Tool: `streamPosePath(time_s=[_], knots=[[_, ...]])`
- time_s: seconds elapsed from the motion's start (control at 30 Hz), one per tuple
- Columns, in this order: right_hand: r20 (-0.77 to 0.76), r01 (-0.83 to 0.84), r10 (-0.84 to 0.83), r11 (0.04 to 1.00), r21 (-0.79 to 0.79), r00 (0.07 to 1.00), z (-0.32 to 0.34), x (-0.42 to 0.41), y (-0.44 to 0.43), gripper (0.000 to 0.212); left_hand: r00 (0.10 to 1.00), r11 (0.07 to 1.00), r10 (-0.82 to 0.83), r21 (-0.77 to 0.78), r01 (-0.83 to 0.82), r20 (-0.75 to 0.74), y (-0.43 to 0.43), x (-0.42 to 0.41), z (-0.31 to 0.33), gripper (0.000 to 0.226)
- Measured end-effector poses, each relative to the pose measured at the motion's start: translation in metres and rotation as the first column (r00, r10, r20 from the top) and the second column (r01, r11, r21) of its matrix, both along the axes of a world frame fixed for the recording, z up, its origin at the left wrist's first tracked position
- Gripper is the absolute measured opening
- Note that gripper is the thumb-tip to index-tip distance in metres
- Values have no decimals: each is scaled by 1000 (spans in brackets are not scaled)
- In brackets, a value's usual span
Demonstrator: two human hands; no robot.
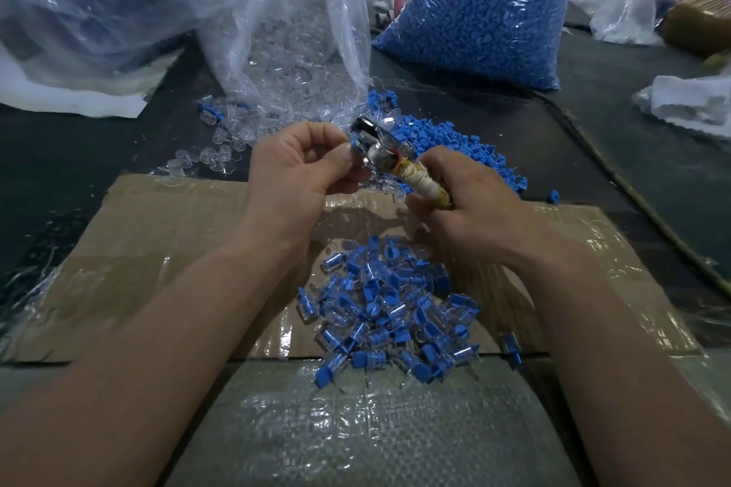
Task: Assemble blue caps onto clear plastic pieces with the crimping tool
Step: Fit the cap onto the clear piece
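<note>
Woven sack [356,427] right up front, with a heap of finished capped pieces [387,312] spilling onto it off the taped cardboard [158,241]. Over on the left, a bag of clear pieces [288,51] slumps open on the bench [79,154]. Next the left hand [300,170], fingers pinching a blue-capped piece [349,147] against the metal head of the crimping tool [379,154]. The right hand [466,202] has its fingers wrapped round the taped handle. Loose blue caps [455,142] lie behind, and the big bag of blue caps [486,8] stands further right.

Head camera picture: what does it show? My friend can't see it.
A person's left hand pinches a small blue piece at the metal head of a crimping tool, gripped by the right hand. Below them, finished blue-and-clear pieces pile on taped cardboard; bags of clear pieces and blue caps stand behind.
</note>
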State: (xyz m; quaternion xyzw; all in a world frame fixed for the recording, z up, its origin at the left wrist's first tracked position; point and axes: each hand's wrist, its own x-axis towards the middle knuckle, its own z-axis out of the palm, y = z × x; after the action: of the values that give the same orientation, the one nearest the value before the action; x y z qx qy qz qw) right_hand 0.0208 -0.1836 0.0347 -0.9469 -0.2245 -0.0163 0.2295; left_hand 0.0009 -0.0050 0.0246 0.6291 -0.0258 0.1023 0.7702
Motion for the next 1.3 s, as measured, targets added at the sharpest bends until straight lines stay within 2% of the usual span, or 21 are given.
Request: streamPosePath(time_s=[0.27,0.73,1.17,1.3], knots=[[49,-1,0,1000,24,999,0,-2,6,17,999,999,48,11,-48,22,0,0,-1,16],[36,8,-10,999,45,999,2,-3,10,19,997,996,73,44,-74,10,-2,-3,2,17],[79,12,-13,1000,2,997,-1,-2,9,14,995,991,97,92,-97,7,1,-2,2,19],[71,37,-37,999,6,997,0,3,0,18,989,990,144,15,-144,-22,11,4,3,17]])
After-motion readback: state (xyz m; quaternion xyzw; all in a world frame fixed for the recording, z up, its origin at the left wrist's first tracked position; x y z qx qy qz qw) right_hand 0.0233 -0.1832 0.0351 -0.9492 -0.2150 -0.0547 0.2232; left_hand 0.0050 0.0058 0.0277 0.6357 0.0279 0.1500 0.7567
